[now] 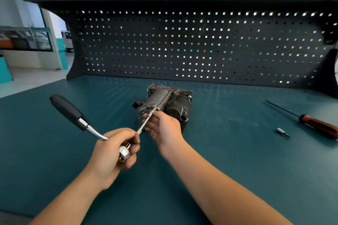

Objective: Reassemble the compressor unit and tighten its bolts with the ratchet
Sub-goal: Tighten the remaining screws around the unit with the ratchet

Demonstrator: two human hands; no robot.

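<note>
Compressor (164, 104) seemingly back in one piece, lying on its side mid-tabletop (237, 160), just at 12 o'clock from both hands. Ratchet (95, 131) gripped at its head by left hand (111, 153), fingers clenched round the chrome knuckle, black handle sticking out toward 10 o'clock. Long extension bar (146, 122) running from that head toward 1 o'clock, onto what looks like a bolt at the compressor's near end. Right hand (163, 129) with fingers loosely straightened, cradling the bar close to the casing, clasping nothing. Judged as reassembly done and bolt tightening under way; count of bolts already tight impossible to read. Well apart at 3 o'clock of the compressor, screwdriver (318, 126); nearer, at 4 o'clock, small loose bit (282, 132), both untouched.
</note>
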